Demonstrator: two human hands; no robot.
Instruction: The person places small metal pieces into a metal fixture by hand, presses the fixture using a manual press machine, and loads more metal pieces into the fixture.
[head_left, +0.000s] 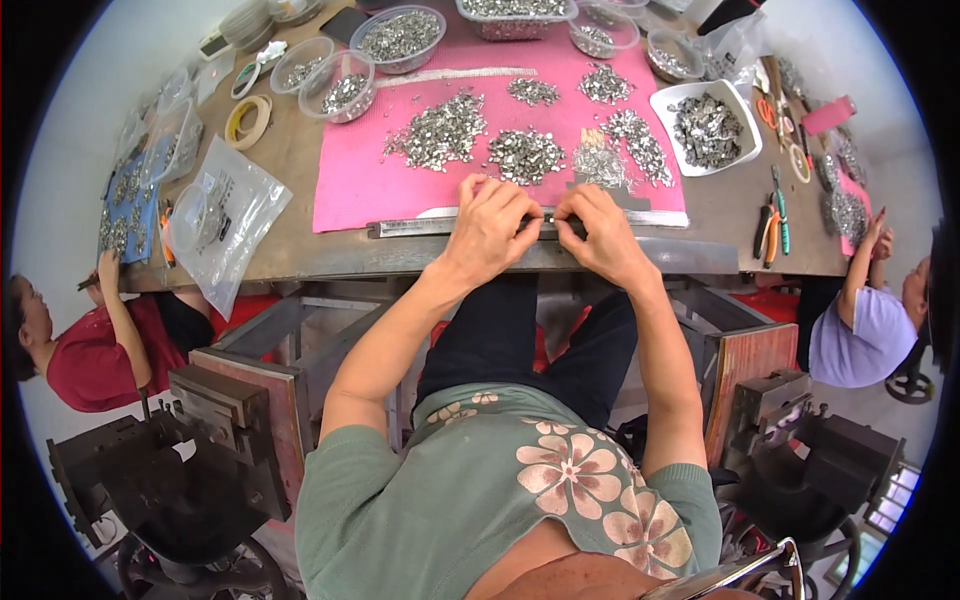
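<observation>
My left hand (487,232) and my right hand (602,234) meet at the front edge of the table, thumbs and fingertips pinched close together. A tiny dark and shiny piece shows between the fingertips, too small to name. Both hands are over a long narrow metal bar (412,228) that lies along the edge of a pink mat (350,170). Just beyond my fingers is a pile of small silvery metal pieces (526,155). A heap of thin pin-like parts (600,164) lies beyond my right hand.
More metal pieces form a large pile (437,132) on the mat. A white tray (752,150) stands right, near pliers (768,232). Left are a plastic bag (240,205) and tape roll (248,122). Plastic tubs (398,42) line the back. Co-workers (105,355) (865,335) sit either side.
</observation>
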